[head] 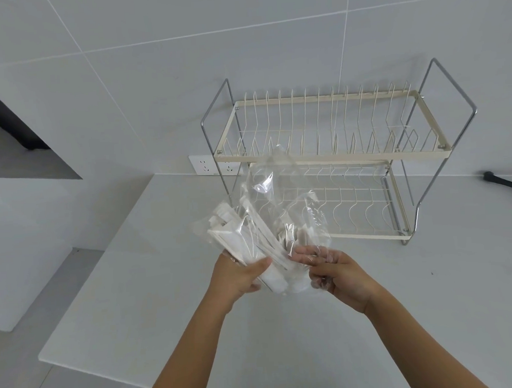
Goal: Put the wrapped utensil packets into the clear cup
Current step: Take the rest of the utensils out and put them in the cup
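A bunch of wrapped utensil packets (250, 224), white cutlery and napkins in clear plastic, fans upward above the counter. My left hand (239, 277) grips the bunch at its lower end, thumb across the front. My right hand (340, 274) pinches the lower end of the rightmost packet (304, 218), whose crinkled clear wrap covers my fingers. One packet's loose plastic sticks up in front of the rack. No clear cup is in view.
A cream two-tier wire dish rack (330, 156) stands on the white counter (170, 289) behind the packets, against the tiled wall. A wall socket (205, 165) sits left of it. A black tool (509, 183) lies far right. The counter's left edge drops to the floor.
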